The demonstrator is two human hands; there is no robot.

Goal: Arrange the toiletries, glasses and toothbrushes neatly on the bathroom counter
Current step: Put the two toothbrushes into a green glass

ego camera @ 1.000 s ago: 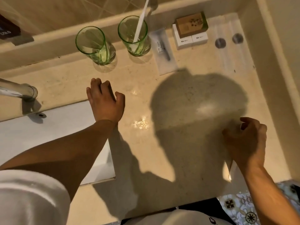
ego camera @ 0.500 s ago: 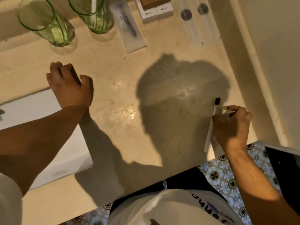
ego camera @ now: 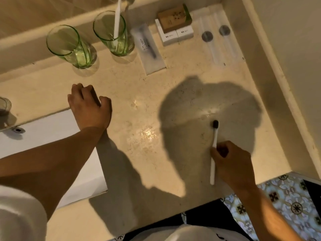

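Observation:
My right hand (ego camera: 232,164) grips a white toothbrush with a dark head (ego camera: 214,134) over the counter's front right part, head pointing away from me. My left hand (ego camera: 89,106) rests knuckles-up on the beige counter (ego camera: 139,94) beside the sink edge, fingers curled, holding nothing. At the back stand two green glasses: the left glass (ego camera: 69,46) is empty, the right glass (ego camera: 113,33) holds a white toothbrush (ego camera: 117,16). To their right lie a clear packet with a dark item (ego camera: 149,49), two white boxes (ego camera: 177,34) with a brown box (ego camera: 173,17) on top, and two clear tubes with grey caps (ego camera: 215,40).
A white sink basin (ego camera: 43,136) lies at the left, with part of a metal tap (ego camera: 5,106) at the left edge. A raised wall ledge (ego camera: 278,84) borders the counter on the right. Patterned floor tiles (ego camera: 286,200) show past the counter's front edge.
My right hand picked up the white toothbrush near the front edge and moved it over the counter. The left hand stayed by the sink. The view shifted.

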